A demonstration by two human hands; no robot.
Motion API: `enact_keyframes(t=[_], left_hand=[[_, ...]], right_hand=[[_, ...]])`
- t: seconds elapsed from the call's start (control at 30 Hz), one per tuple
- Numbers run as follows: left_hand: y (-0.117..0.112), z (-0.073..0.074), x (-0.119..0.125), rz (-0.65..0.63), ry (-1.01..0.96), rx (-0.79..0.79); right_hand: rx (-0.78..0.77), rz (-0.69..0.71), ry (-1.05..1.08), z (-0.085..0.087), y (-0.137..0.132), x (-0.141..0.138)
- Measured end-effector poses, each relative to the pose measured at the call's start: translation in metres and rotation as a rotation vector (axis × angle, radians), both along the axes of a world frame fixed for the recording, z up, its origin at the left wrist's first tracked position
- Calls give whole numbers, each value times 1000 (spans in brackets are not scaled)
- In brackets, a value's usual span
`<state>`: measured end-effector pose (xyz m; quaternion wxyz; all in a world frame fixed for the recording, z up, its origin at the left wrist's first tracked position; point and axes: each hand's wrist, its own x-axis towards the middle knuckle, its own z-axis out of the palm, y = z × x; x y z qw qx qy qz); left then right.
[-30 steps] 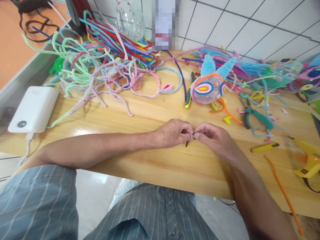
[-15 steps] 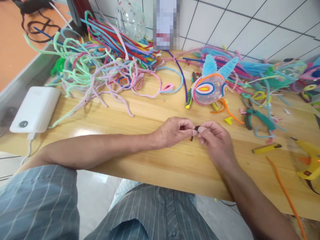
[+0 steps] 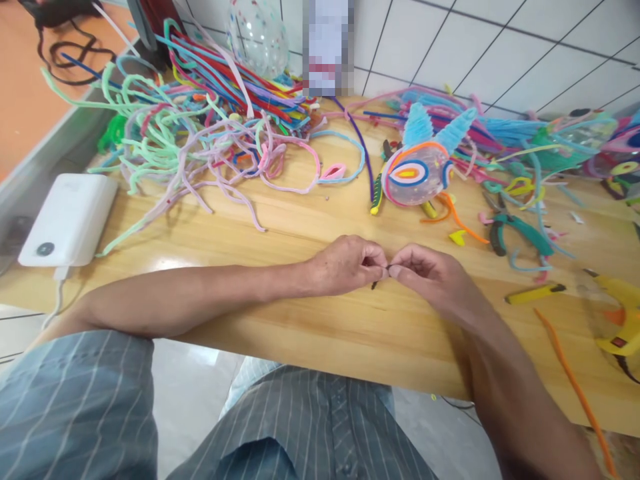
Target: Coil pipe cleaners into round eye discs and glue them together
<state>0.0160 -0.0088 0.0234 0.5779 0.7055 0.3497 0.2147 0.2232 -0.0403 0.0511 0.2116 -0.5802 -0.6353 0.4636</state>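
My left hand (image 3: 345, 263) and my right hand (image 3: 425, 270) meet fingertip to fingertip over the wooden table (image 3: 320, 333). Both pinch a short dark pipe cleaner piece (image 3: 376, 283), and only a small end of it shows below the fingers. The fingers of both hands are curled closed. Behind the hands lies a clear ball figure (image 3: 417, 173) wrapped in coloured rings, with two blue ears.
A tangle of pastel pipe cleaners (image 3: 200, 133) covers the back left. A white power bank (image 3: 67, 217) lies at the left edge. Green-handled pliers (image 3: 520, 233), a yellow glue gun (image 3: 620, 313), a yellow cutter (image 3: 535, 292) and an orange pipe cleaner (image 3: 575, 387) lie at the right.
Half a second ago my right hand was raised and turned over the dark piece. It has now dropped back, so the fingertips pinch it as they did a second ago.
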Motion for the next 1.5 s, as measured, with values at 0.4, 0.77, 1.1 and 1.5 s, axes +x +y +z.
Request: enact_keyframes(t=[0.4,0.77,1.1,1.5], left_hand=[[-4,-8,3,174,-173,-64],[-8,-10,6,250,-346,-199],[-3,-10,7,257,-366,-302],[6,-6,3,80,-149,-179]], right_hand=[[43,-296,179,-16,-7,-16],[115,-462,460,-32,-20,-33],[145,-456,420,-33,-18,-32],[74,-31,-32,1,-2,-3]])
